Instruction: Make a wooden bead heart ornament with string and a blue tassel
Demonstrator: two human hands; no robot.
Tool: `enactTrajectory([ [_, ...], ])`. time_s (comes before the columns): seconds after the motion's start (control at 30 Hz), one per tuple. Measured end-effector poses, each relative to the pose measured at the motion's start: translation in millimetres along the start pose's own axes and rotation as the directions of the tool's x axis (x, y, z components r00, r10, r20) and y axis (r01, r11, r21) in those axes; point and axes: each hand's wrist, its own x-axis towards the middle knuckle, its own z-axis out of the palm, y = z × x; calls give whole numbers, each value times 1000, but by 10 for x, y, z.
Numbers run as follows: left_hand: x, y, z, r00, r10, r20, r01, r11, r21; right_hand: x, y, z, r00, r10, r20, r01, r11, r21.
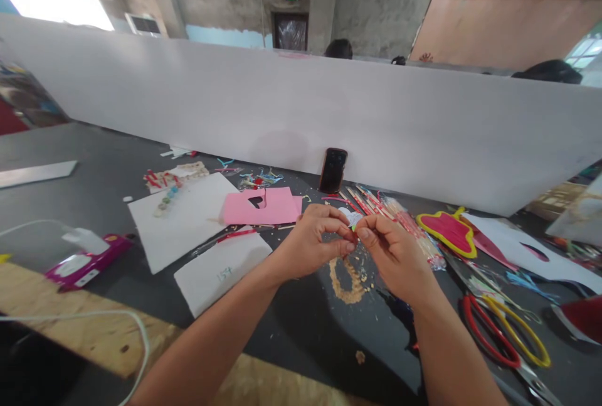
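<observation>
Over the dark table, my left hand (pixel 320 236) and my right hand (pixel 392 255) meet fingertip to fingertip. A small white piece (pixel 349 215) with a bright green bit shows at the right hand's pinched thumb and forefinger; its kind is unclear. The left hand's thumb and fingers are curled together close to it, and whatever lies between them is hidden. Below the hands is a ring of tan crumbs (pixel 347 290). Beyond them a phone (pixel 333 169) leans upright against the white partition, beside a bundle of red-and-tan sticks (pixel 399 218).
Right: large scissors (pixel 505 331) with red and yellow handles, and a red shape with yellow edging (pixel 446 232). Left: pink paper (pixel 277 206), white sheets (pixel 181 221), a white card (pixel 226 271) and a magenta power strip (pixel 89 261) with a white cable. A white partition (pixel 235 108) bounds the back.
</observation>
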Motion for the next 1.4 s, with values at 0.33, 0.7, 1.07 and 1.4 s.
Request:
enactTrajectory([
  [0.33, -17, 13, -33, 999, -13, -34, 16, 996, 92, 2, -61, 49, 999, 19, -36, -19, 1000, -9],
  [0.7, 14, 11, -46, 998, -25, -63, 30, 997, 67, -10, 28, -40, 994, 105, 7, -105, 988, 115],
  [1.07, -17, -31, -28, 1000, -3, 4, 2, 991, 135, -10, -32, -17, 992, 119, -49, -112, 987, 116],
  [1.4, -33, 23, -6, 1000, -26, 12, 24, 987, 157, -21, -84, 2, 980, 4, -200, -5, 1000, -2],
])
